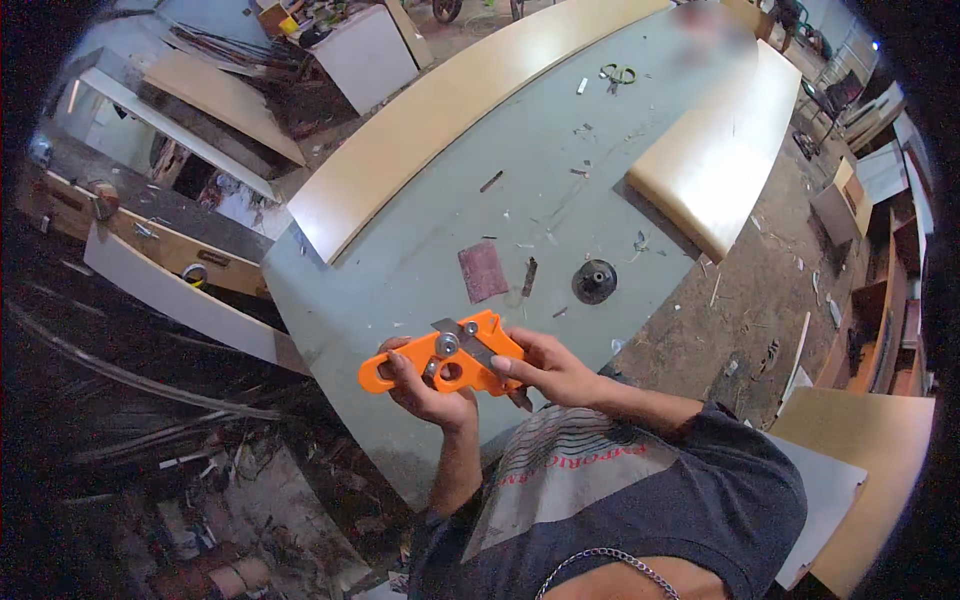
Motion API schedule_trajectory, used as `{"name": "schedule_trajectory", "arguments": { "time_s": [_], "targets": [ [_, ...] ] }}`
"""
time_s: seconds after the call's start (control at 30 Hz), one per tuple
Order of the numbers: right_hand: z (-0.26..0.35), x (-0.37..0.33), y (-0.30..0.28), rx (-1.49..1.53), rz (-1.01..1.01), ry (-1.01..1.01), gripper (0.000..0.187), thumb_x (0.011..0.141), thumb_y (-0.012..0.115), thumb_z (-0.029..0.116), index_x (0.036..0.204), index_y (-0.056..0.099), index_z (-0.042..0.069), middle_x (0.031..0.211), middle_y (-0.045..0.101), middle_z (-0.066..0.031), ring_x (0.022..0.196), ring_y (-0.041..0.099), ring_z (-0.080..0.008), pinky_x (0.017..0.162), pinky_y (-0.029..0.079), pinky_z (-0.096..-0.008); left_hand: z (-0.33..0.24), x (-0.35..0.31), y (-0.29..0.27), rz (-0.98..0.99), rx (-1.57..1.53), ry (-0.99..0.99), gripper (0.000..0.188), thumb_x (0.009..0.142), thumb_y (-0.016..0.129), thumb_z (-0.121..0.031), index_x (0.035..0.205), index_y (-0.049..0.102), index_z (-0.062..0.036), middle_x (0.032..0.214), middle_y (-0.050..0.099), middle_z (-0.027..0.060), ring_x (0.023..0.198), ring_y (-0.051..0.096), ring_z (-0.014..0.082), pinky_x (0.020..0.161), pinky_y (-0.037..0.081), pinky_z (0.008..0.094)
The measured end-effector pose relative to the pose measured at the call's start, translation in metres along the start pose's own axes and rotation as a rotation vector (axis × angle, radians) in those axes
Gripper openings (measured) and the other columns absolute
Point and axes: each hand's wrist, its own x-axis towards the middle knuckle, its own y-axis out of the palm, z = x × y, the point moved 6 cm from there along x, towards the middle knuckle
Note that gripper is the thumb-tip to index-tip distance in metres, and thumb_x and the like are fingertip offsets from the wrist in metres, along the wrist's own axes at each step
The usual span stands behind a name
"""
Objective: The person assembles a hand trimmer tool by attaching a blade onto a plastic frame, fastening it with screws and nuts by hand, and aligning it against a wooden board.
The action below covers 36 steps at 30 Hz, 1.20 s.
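Note:
I hold an orange flat-bodied hand tool point(405, 366) with metal plates, a round metal knob and holes through its body. My left hand point(432, 400) is wrapped round its left part from below, the fingers curled over the orange edge. On the tool's right end, my right hand point(550, 368) grips with the thumb pressed on the metal plate. Just beyond the tool lie a dark red abrasive-looking pad point(483, 272), a thin dark strip point(529, 277) and a black round disc point(595, 282) with a raised hub.
Everything small lies on a grey-green tabletop point(400, 250). A long pale board point(440, 90) runs along its left edge; another pale board point(715, 150) rests at the right. Scissors point(618, 74) lie far back. Boards and scraps litter the floor point(690, 340). A blurred patch hides the far end.

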Motion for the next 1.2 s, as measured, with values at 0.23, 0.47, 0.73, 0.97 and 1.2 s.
{"name": "schedule_trajectory", "arguments": {
  "time_s": [0.23,0.47,0.73,0.97,1.2],
  "targets": [
    [-0.002,0.001,0.003,0.054,-0.053,0.030,0.031,0.101,0.055,0.024,0.122,0.050,0.003,0.082,0.060,-0.0013,0.052,0.048,-0.0040,0.043,0.037,-0.0214,0.004,0.000,0.001,-0.027,-0.023,-0.066,0.031,0.096,0.055,-0.031,0.101,0.051,-0.0012,0.093,0.050,0.0072,0.083,0.054,0.0174,0.071,0.046,0.0311],
    [-0.010,0.000,0.002,0.079,-0.113,-0.017,0.034,0.100,0.056,0.023,0.127,0.048,0.003,0.084,0.059,0.0007,0.055,0.044,-0.0029,0.044,0.033,-0.0209,0.010,-0.001,-0.002,0.035,-0.009,-0.075,0.031,0.096,0.056,-0.031,0.103,0.051,-0.0009,0.095,0.050,0.0070,0.086,0.055,0.0177,0.073,0.047,0.0313],
    [0.003,-0.004,0.015,0.015,-0.009,-0.185,0.056,0.102,0.053,0.020,0.147,0.026,0.002,0.092,0.061,-0.0069,0.067,0.057,-0.0120,0.062,0.049,-0.0272,0.009,0.005,-0.009,-0.060,0.014,-0.164,0.032,0.097,0.058,-0.026,0.117,0.052,-0.0012,0.108,0.053,0.0071,0.092,0.058,0.0180,0.076,0.051,0.0323],
    [0.004,-0.015,0.014,-0.064,-0.077,-0.167,0.055,0.102,0.052,0.016,0.147,0.026,-0.001,0.094,0.062,-0.0095,0.072,0.061,-0.0129,0.064,0.052,-0.0291,0.005,-0.002,-0.008,-0.040,-0.022,-0.141,0.028,0.098,0.059,-0.023,0.114,0.052,-0.0020,0.106,0.053,0.0055,0.094,0.055,0.0155,0.079,0.048,0.0312],
    [0.006,-0.012,0.012,-0.055,-0.032,-0.172,0.059,0.100,0.055,0.018,0.148,0.025,-0.002,0.099,0.062,-0.0106,0.074,0.061,-0.0123,0.063,0.052,-0.0287,-0.002,-0.007,-0.015,-0.051,0.013,-0.073,0.025,0.099,0.055,-0.022,0.114,0.049,-0.0021,0.101,0.051,0.0056,0.090,0.053,0.0150,0.077,0.047,0.0307]
  ]
}}
